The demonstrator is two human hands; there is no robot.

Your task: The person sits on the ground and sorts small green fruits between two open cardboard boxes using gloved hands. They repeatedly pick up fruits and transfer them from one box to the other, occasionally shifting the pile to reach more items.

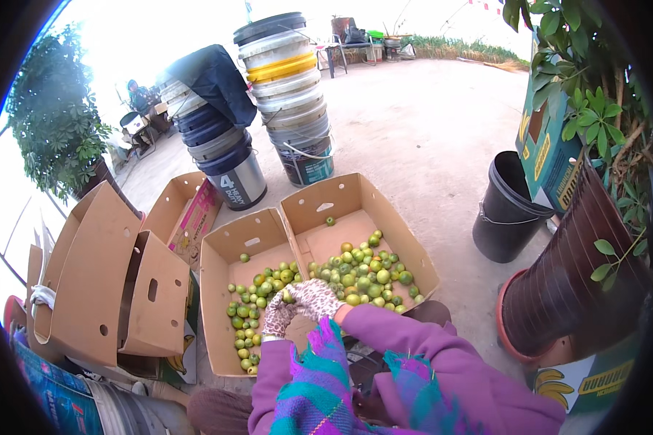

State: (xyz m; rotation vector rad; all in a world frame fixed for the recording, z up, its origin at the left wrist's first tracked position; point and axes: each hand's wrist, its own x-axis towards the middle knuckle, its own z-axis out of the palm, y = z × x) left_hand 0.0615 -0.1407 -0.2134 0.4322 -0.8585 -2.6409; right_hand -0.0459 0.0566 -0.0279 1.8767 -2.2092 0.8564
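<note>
Two open cardboard boxes stand side by side before me, the left box (215, 304) and the right box (397, 217). Green tomatoes (359, 272) in several sizes lie in both, a few turning yellow or orange. My left hand (279, 315), in a leopard-print glove, is over the near right part of the left box. My right hand (315, 298), gloved alike, meets it near the shared wall. A small greenish tomato (288, 297) shows between the fingers of both hands; which hand bears it is hard to tell.
Stacked buckets (299, 103) and a second, cloth-draped stack (231, 168) rise beyond the boxes. Empty cartons (87, 272) lean at the left. At the right are a black bucket (509, 212), a large brown planter (566, 288) and banana cartons (549, 152). A person (137, 97) sits far left.
</note>
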